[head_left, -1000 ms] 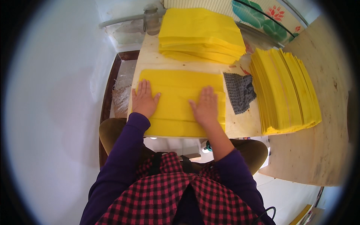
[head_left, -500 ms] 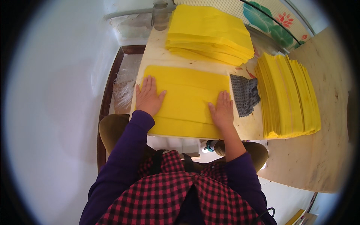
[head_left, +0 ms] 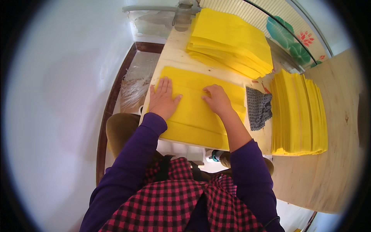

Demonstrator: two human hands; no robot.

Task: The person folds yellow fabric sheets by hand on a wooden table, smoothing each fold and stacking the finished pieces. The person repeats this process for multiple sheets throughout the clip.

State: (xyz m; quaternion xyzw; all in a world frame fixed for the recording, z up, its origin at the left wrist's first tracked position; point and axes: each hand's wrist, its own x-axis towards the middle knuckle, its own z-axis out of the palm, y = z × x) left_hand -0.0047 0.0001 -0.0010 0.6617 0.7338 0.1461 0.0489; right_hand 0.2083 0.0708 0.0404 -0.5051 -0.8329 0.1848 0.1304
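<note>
A flat yellow cloth-like piece (head_left: 193, 116) lies on the wooden table in front of me, with crease lines across it and slight ripples along its right side. On its left part my left hand (head_left: 163, 101) rests palm down, fingers stretched out and thumb spread. My right hand (head_left: 218, 99) is over the right middle of the same piece. Its fingers are bent, with a gap between them and the thumb, and nothing shows in it. Just right of the piece lies a crumpled grey patterned cloth (head_left: 258, 108) with zigzag edges.
Behind the piece is a stack of yellow sheets (head_left: 232, 38); another yellow stack (head_left: 297, 116) stands at the right. A glass jar (head_left: 182, 17) sits at the table's far left corner. Clear plastic wrap (head_left: 135, 83) lies left of the wooden table (head_left: 176, 48), near the white wall (head_left: 65, 96).
My right hand has moved left from the piece's right edge toward its middle, and its flat fingers are now bent. My left hand stays flat on the piece. The whole view has shifted slightly.
</note>
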